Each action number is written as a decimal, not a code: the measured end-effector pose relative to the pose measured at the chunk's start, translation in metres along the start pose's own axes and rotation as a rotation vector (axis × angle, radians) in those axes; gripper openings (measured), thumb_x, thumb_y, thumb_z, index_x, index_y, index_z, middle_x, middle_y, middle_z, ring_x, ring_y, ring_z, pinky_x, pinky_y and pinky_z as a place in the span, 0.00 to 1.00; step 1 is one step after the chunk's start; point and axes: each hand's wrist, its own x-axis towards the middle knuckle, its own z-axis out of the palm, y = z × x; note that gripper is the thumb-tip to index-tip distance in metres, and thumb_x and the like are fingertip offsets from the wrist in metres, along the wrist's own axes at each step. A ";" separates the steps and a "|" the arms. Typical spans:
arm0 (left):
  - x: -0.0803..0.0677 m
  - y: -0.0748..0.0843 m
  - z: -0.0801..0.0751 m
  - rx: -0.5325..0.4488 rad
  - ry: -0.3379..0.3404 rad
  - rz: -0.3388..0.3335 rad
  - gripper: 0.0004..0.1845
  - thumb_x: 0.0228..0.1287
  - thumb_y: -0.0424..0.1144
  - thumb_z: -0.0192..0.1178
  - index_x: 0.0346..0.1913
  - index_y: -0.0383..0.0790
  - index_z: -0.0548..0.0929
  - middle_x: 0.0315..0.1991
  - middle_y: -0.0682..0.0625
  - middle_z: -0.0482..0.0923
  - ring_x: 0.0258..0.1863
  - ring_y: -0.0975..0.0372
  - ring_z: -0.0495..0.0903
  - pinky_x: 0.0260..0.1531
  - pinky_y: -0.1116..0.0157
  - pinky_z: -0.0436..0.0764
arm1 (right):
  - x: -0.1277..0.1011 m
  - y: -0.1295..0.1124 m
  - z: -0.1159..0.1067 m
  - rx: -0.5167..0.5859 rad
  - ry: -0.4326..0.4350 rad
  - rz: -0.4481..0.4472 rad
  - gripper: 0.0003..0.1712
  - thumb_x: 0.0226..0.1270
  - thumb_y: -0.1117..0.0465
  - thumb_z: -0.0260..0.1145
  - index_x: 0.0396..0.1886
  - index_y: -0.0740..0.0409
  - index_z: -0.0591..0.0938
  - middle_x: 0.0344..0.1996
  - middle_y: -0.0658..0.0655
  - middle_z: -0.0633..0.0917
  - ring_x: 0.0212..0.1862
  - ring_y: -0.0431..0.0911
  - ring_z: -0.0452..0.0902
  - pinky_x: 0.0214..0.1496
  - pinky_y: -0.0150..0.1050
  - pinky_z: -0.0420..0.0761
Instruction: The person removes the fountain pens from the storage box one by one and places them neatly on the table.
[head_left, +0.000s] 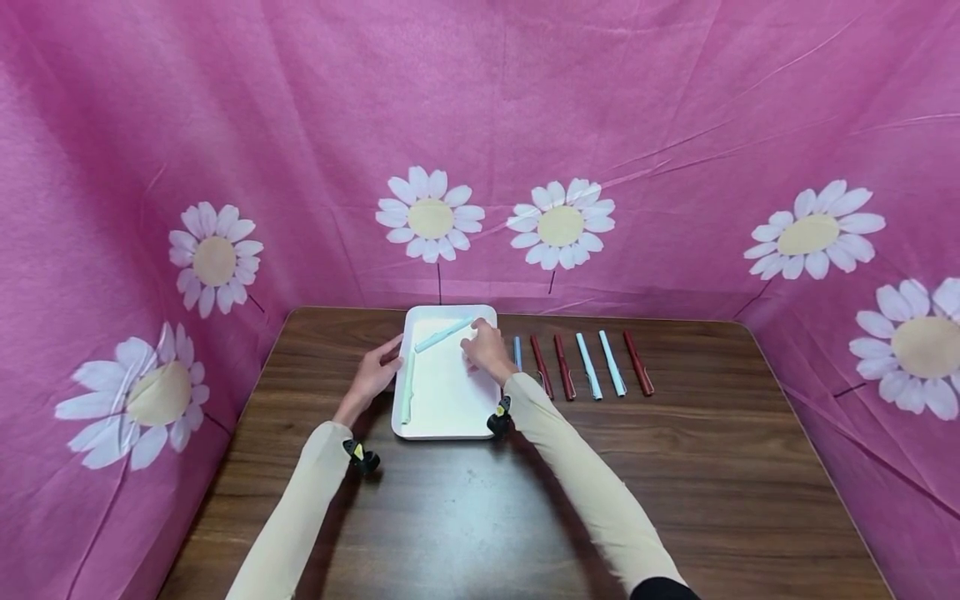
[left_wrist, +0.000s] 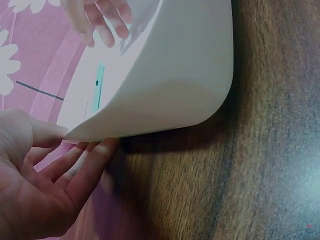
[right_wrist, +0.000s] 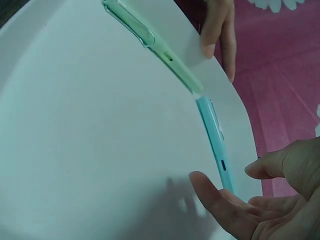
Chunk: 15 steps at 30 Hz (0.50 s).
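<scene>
two pens in the white tray (head_left: 442, 408) near the far edge of the counter (head_left: 675, 467): mint pen (head_left: 407, 387) along the left wall, light blue pen (head_left: 444, 334) slanting across the far end. left hand (head_left: 372, 375) resting on the tray's left rim, fingers loosely extended, nothing held. right hand (head_left: 487, 348) just beside the blue pen's end, grip spread, not pinching; contact with the pen impossible to confirm. judged light, stiff, smooth plastic, apt to roll or slide on the slick tray; best pinched mid-barrel, across its width. six more pens (head_left: 588, 365) in a row to the right, one partly hidden behind the right hand. tray floor washed out in wrist views.
</scene>
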 end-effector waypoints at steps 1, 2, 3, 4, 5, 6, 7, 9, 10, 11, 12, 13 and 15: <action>-0.001 0.000 0.000 0.000 -0.002 0.002 0.30 0.80 0.32 0.52 0.81 0.46 0.66 0.71 0.31 0.73 0.58 0.45 0.82 0.42 0.56 0.91 | 0.001 0.000 0.001 -0.029 -0.001 -0.006 0.29 0.75 0.64 0.62 0.73 0.67 0.71 0.29 0.63 0.89 0.18 0.46 0.85 0.33 0.35 0.88; -0.001 0.000 0.000 -0.002 -0.005 0.002 0.30 0.80 0.32 0.52 0.81 0.45 0.65 0.71 0.31 0.73 0.57 0.45 0.82 0.42 0.56 0.91 | 0.001 0.000 0.002 -0.054 -0.008 -0.009 0.30 0.76 0.63 0.62 0.74 0.65 0.70 0.33 0.65 0.90 0.17 0.47 0.85 0.34 0.35 0.88; -0.002 0.000 0.000 -0.005 -0.005 0.002 0.30 0.80 0.32 0.52 0.81 0.45 0.65 0.71 0.31 0.73 0.57 0.45 0.82 0.41 0.56 0.91 | 0.001 -0.001 0.004 -0.079 -0.019 -0.012 0.31 0.77 0.62 0.62 0.76 0.64 0.69 0.36 0.67 0.90 0.17 0.47 0.84 0.34 0.36 0.88; -0.002 0.001 0.001 -0.007 -0.005 -0.001 0.30 0.80 0.32 0.52 0.81 0.46 0.65 0.71 0.31 0.73 0.56 0.46 0.82 0.41 0.57 0.91 | 0.002 -0.001 0.005 -0.098 -0.030 -0.017 0.32 0.77 0.62 0.62 0.77 0.62 0.68 0.42 0.68 0.89 0.17 0.47 0.84 0.32 0.36 0.88; -0.002 0.000 0.001 -0.006 -0.005 -0.002 0.30 0.80 0.32 0.52 0.81 0.46 0.65 0.71 0.31 0.73 0.56 0.46 0.82 0.41 0.57 0.91 | 0.002 -0.002 0.006 -0.114 -0.046 -0.022 0.33 0.78 0.61 0.62 0.79 0.61 0.67 0.48 0.70 0.88 0.17 0.47 0.83 0.31 0.36 0.87; -0.003 0.000 0.001 -0.001 -0.007 -0.004 0.30 0.81 0.32 0.52 0.81 0.46 0.65 0.71 0.31 0.73 0.56 0.46 0.82 0.41 0.57 0.91 | 0.003 -0.002 0.008 -0.128 -0.066 -0.027 0.33 0.79 0.61 0.61 0.80 0.59 0.66 0.54 0.71 0.86 0.17 0.47 0.83 0.28 0.36 0.86; -0.003 0.000 0.001 0.000 -0.007 -0.007 0.30 0.81 0.32 0.52 0.81 0.47 0.65 0.71 0.31 0.73 0.57 0.46 0.82 0.40 0.57 0.91 | 0.004 -0.001 0.010 -0.142 -0.093 -0.035 0.34 0.79 0.60 0.61 0.81 0.58 0.65 0.59 0.71 0.84 0.16 0.47 0.81 0.24 0.36 0.85; -0.003 0.000 0.001 0.005 -0.008 -0.011 0.30 0.81 0.33 0.52 0.81 0.47 0.66 0.71 0.31 0.73 0.58 0.45 0.82 0.40 0.57 0.91 | 0.007 -0.001 0.013 -0.187 -0.154 -0.043 0.35 0.81 0.58 0.60 0.83 0.54 0.62 0.66 0.71 0.79 0.16 0.45 0.79 0.20 0.33 0.81; -0.004 0.000 0.001 0.008 -0.009 -0.011 0.29 0.81 0.32 0.52 0.81 0.47 0.66 0.71 0.31 0.73 0.58 0.45 0.81 0.40 0.57 0.91 | 0.008 -0.001 0.015 -0.211 -0.181 -0.046 0.36 0.82 0.56 0.59 0.84 0.52 0.61 0.71 0.71 0.75 0.17 0.45 0.78 0.19 0.32 0.79; -0.004 0.000 0.001 0.010 -0.009 -0.010 0.29 0.81 0.32 0.52 0.81 0.47 0.66 0.71 0.31 0.73 0.58 0.45 0.81 0.40 0.57 0.91 | 0.009 -0.002 0.017 -0.235 -0.211 -0.046 0.36 0.82 0.55 0.58 0.85 0.50 0.60 0.73 0.71 0.72 0.19 0.46 0.78 0.19 0.32 0.78; -0.004 0.000 0.002 0.011 -0.010 -0.009 0.29 0.81 0.32 0.52 0.81 0.47 0.65 0.71 0.31 0.73 0.58 0.45 0.81 0.41 0.56 0.91 | 0.009 -0.003 0.018 -0.259 -0.238 -0.043 0.36 0.83 0.53 0.57 0.85 0.48 0.58 0.75 0.71 0.68 0.22 0.47 0.79 0.21 0.33 0.80; -0.004 0.000 0.002 0.013 -0.012 -0.006 0.30 0.81 0.32 0.52 0.81 0.46 0.65 0.71 0.30 0.73 0.59 0.45 0.81 0.41 0.56 0.91 | 0.009 -0.003 0.019 -0.280 -0.261 -0.039 0.36 0.84 0.52 0.56 0.86 0.47 0.58 0.77 0.72 0.65 0.25 0.49 0.80 0.24 0.34 0.81; -0.003 0.000 0.003 0.011 -0.015 -0.004 0.30 0.81 0.32 0.51 0.81 0.46 0.65 0.71 0.30 0.73 0.59 0.45 0.81 0.42 0.55 0.91 | 0.008 -0.006 0.019 -0.322 -0.279 -0.032 0.35 0.85 0.50 0.54 0.86 0.45 0.58 0.78 0.73 0.61 0.36 0.53 0.82 0.36 0.40 0.86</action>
